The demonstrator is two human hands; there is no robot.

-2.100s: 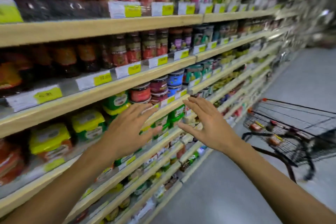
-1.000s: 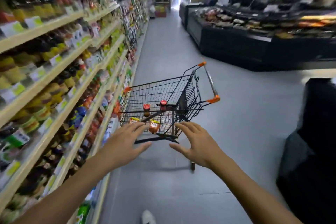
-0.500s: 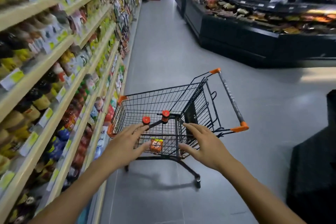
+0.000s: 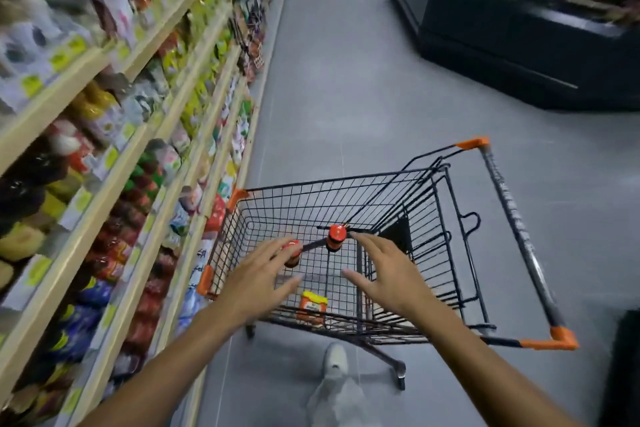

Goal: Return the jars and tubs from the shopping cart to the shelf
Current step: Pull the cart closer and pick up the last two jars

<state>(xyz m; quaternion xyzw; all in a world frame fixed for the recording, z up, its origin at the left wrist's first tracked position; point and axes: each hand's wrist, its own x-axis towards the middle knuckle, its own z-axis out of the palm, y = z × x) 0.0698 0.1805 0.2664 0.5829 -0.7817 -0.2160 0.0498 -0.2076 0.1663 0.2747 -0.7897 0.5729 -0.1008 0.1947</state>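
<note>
A black wire shopping cart (image 4: pixel 502 184) with orange corners stands in the aisle beside the shelf. Inside it are two dark jars with red lids, one (image 4: pixel 337 236) in the middle and one (image 4: pixel 293 255) partly behind my left fingers, plus an orange tub with a yellow lid (image 4: pixel 313 305) near the front. My left hand (image 4: pixel 258 282) and my right hand (image 4: pixel 384 272) reach over the cart's near rim with fingers spread, holding nothing. The tub lies between and below the two hands.
Long wooden shelves (image 4: pixel 114 163) packed with jars, tubs and packets run along the left. A dark display counter (image 4: pixel 519 38) fills the upper right. Grey floor stretches ahead. My shoe (image 4: pixel 335 360) shows under the cart.
I turned from the shelf toward the cart and came closer. Both open hands have moved from in front of the shelf to over the cart's basket.
</note>
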